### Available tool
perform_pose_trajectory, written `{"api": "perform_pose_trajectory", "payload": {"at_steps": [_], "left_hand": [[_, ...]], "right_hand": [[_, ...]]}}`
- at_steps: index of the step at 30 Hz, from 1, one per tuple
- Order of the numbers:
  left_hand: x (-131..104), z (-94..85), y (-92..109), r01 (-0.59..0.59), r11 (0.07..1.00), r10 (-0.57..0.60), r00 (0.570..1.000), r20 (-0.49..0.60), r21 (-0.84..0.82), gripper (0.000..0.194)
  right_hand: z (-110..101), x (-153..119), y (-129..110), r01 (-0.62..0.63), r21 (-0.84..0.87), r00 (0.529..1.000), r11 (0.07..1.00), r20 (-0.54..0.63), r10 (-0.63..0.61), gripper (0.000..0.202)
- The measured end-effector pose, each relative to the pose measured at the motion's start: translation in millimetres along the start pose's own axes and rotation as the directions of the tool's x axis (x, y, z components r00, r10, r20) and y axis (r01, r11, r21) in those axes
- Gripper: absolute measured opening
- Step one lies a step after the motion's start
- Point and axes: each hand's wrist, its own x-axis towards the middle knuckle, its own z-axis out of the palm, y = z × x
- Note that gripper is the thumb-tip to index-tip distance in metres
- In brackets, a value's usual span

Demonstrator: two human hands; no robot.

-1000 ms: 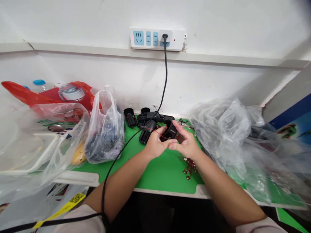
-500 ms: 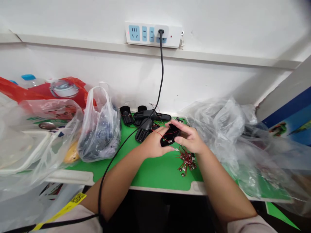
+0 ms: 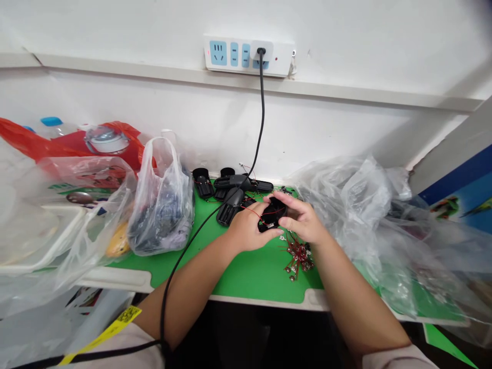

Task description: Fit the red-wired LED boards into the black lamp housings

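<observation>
Between my two hands is a black plastic housing (image 3: 273, 214) with thin red wires and a small light-coloured part at its lower edge. My left hand (image 3: 248, 225) is wrapped round its left side, thumb along the bottom. On the other side, my right hand (image 3: 302, 218) grips the housing with thumb and fingers. Just below my right hand lies a pile of small round parts with red wires (image 3: 299, 256). Several more black housings (image 3: 228, 210) lie beyond my left hand, some with red wires. The fingers partly hide the held housing.
A black cable (image 3: 262, 113) drops from the power strip (image 3: 284, 56) on the wall and crosses the green table (image 3: 261, 279) over my left forearm. Filled plastic bags (image 3: 161, 205) stand at left. Crumpled clear bags (image 3: 346, 200) cover the right side.
The view has shifted slightly, so everything sits a little further right. The housing appears tilted a bit differently between my hands, which keep their hold on it.
</observation>
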Motion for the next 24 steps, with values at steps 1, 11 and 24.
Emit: {"api": "perform_pose_trajectory", "payload": {"at_steps": [1,11,24], "left_hand": [[0.2,0.0,0.5,0.022,1.000,-0.022,1.000,0.007,-0.005,0.074],[-4.9,-2.7,15.1,-0.073,0.960,0.009,0.973,0.230,0.271,0.065],[-185.6,-117.6,23.4,-0.131,0.825,-0.077,0.938,0.339,0.550,0.060]], "right_hand": [[0.1,0.2,0.2,-0.017,0.003,1.000,1.000,0.006,0.017,0.057],[7.6,8.5,9.9,-0.065,0.392,0.983,0.918,-0.135,0.127,0.051],[50.4,24.7,19.6,0.207,-0.712,0.969,0.670,0.246,-0.038,0.048]]}}
